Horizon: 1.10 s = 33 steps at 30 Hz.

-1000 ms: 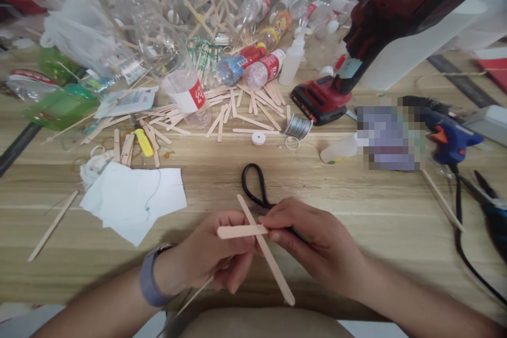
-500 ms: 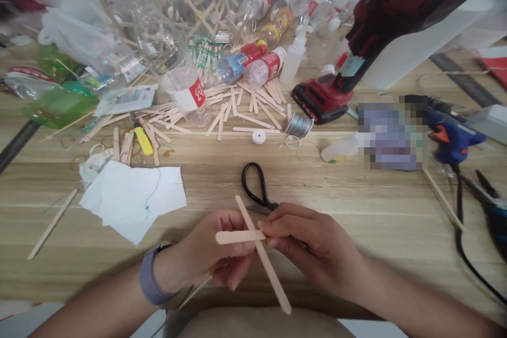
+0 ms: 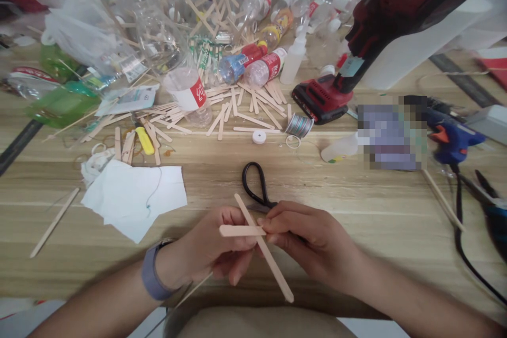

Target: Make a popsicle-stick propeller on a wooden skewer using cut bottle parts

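Two wooden craft sticks form a cross just above the table's front edge. The longer stick slants from upper left to lower right; the other stick lies nearly level over it. My left hand, a purple watch band on its wrist, is closed around the crossed sticks from the left, with its lower fingers curled beneath. My right hand pinches at the right end of the level stick, close to the crossing; its fingertips partly hide that end. Black-handled scissors lie just beyond my hands, their far side partly covered by my right hand.
White paper lies at left, near a yellow-handled tool. Behind are scattered craft sticks, plastic bottles and a wire spool. A red-black cordless drill stands at right, near a blue glue gun.
The crossed sticks have shifted slightly right and turned a little, the long stick's near end rising. Both hands keep their hold.
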Motion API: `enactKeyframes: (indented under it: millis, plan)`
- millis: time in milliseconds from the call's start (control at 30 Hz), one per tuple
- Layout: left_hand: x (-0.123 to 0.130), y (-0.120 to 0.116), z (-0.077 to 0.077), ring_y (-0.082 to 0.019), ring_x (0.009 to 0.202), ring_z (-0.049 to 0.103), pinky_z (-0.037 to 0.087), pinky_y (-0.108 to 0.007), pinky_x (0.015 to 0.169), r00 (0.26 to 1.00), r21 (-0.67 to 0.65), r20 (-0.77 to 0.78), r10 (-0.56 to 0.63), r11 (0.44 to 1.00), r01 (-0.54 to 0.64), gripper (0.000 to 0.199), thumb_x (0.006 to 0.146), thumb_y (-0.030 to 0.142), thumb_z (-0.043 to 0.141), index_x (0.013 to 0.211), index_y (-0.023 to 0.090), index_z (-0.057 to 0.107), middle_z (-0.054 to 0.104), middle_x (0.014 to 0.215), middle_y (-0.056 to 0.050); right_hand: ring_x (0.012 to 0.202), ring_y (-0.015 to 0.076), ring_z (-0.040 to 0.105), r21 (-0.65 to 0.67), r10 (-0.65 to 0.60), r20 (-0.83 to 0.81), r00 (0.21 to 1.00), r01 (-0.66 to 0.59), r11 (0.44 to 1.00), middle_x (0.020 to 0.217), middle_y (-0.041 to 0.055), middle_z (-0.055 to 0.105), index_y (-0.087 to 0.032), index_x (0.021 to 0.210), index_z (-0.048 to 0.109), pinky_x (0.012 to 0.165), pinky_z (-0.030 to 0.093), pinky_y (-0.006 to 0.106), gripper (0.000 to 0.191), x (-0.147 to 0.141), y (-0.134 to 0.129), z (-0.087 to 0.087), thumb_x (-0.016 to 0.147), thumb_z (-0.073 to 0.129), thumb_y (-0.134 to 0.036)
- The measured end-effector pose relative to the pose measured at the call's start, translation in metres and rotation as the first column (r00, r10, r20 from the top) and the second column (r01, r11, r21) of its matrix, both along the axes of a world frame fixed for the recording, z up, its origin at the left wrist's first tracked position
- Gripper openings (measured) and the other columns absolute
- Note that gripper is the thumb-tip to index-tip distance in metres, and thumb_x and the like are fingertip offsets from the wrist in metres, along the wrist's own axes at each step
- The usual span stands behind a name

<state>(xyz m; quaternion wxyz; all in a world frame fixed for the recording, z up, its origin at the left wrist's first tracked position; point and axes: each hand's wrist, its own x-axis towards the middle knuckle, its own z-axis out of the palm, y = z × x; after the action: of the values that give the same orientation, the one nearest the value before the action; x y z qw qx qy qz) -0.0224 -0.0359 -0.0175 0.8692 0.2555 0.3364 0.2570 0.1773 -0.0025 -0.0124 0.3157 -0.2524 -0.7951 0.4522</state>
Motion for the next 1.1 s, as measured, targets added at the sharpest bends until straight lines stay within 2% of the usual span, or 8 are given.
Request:
enactKeyframes:
  millis: [200,533,833,1100]
  plan:
    - [-0.0005,0.0009,-0.002,-0.003,0.027,0.028,0.015,-0.019,0.03,0.999,0.005,0.048,0.007,1.0,-0.007,0.037,0.075,0.049,0.073,0.074,0.014,0.064,0.055,0.041,0.004,0.078,0.0119,0.064,0.001,-0.007,-0.025,1.0,0.007,1.0,0.085,0.0024,0.068,-0.021,0.099,0.063,0.068,0.051,0.022,0.01,0.0011,0.0035,-0.0037,0.094,0.056,-0.016]
    - [-0.0011,0.0005,-0.0038,-0.005,0.024,0.031,0.019,-0.018,0.026,0.999,0.03,0.044,-0.03,0.999,0.029,0.04,0.079,0.054,0.067,0.078,0.015,0.065,0.056,0.041,0.004,0.078,0.0109,0.064,0.001,-0.032,0.042,0.999,0.032,0.999,0.083,0.0021,0.068,-0.019,0.097,0.065,0.069,0.049,0.021,0.008,0.0002,0.0019,0.0031,0.094,0.057,-0.02]
    - [-0.0009,0.0011,-0.0065,-0.004,0.026,0.032,0.018,-0.017,0.028,0.999,0.014,0.01,-0.038,0.999,0.038,0.041,0.076,0.056,0.07,0.081,0.016,0.063,0.057,0.041,0.006,0.081,0.0113,0.065,0.015,-0.102,0.0,0.995,0.102,0.995,0.088,0.0009,0.069,-0.022,0.102,0.064,0.07,0.051,0.022,0.012,-0.0001,0.0022,0.0036,0.092,0.059,-0.016]
    - [-0.0001,0.0017,-0.0079,-0.005,0.025,0.032,0.019,-0.018,0.026,0.997,-0.001,-0.022,-0.071,0.998,0.071,0.044,0.075,0.059,0.069,0.081,0.015,0.066,0.057,0.04,0.006,0.075,0.0116,0.063,0.019,-0.121,0.016,0.993,0.12,0.993,0.08,0.0,0.068,-0.022,0.093,0.064,0.066,0.05,0.023,0.012,-0.0012,0.0017,0.0061,0.09,0.059,-0.012]
